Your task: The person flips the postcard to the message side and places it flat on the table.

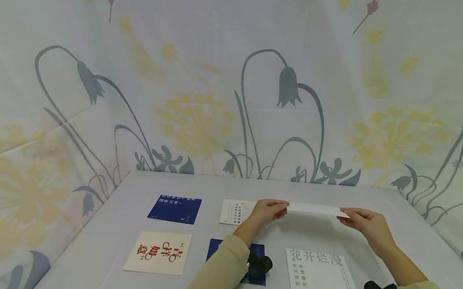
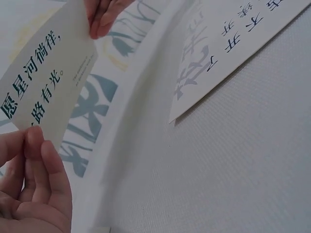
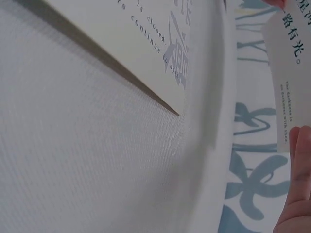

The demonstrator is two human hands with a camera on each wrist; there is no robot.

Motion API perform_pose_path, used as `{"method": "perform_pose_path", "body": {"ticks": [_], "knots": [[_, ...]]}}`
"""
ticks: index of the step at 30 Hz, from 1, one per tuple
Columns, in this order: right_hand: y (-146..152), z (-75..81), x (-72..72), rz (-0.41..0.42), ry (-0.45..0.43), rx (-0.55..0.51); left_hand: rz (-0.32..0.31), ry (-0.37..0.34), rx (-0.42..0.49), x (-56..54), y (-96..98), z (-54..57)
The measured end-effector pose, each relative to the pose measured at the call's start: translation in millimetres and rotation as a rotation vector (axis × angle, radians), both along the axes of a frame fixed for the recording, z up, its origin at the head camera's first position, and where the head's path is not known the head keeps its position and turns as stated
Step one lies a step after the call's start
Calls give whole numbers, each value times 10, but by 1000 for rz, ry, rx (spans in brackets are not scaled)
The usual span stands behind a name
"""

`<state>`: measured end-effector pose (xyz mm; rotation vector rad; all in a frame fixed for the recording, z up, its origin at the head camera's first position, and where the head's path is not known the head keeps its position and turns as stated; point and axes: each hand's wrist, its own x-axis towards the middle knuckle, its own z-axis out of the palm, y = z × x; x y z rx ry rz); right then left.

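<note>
I hold a white rectangular paper card point(image 1: 313, 209) up above the far right part of the table, which is covered in pale grey cloth point(image 1: 95, 250). My left hand point(image 1: 265, 212) pinches its left end between thumb and fingertips, and my right hand point(image 1: 370, 228) pinches its right end, so the two hands are apart with the card spanning the gap. From my head it looks like a thin blank strip, with a soft shadow on the cloth below; the wrist views show the other face, printed with dark green Chinese characters and small English lines. Nearer me, under the raised card and apart from it, lies a white card with large pale lilac-grey characters point(image 1: 322, 278). Just beyond my left wrist is a white card with black characters point(image 1: 234, 212), partly covered by that hand. A navy blue card point(image 1: 254, 279) lies partly hidden under my left forearm. Further left, another navy card with white lettering point(image 1: 174, 212) lies behind a cream card with red characters point(image 1: 157, 253). I wear beige sleeves point(image 1: 220, 269) and a black device point(image 1: 261, 264) at each wrist. Behind the table hangs a white cloth backdrop with grey-blue and yellow flowers point(image 1: 219, 75).
</note>
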<state>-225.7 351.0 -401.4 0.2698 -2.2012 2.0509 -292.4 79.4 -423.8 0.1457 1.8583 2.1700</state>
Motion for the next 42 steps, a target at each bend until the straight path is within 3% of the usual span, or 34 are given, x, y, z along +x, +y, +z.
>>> {"method": "perform_pose_path", "body": {"ticks": [9, 18, 25, 32, 42], "knots": [[-36, 5, -2, -125, -12, 197, 13, -8, 38, 35, 13, -3], [-60, 10, -10, -174, -43, 300, 55, -19, -1, 61, 31, -17], [-70, 28, -30, -190, -115, 395, 60, -6, -7, 71, 52, -25], [242, -395, -345, -202, -123, 419, 100, 28, -68, 87, 101, -51], [-42, -102, -189, -208, -249, 431, 92, 32, -137, 84, 143, -71]]}}
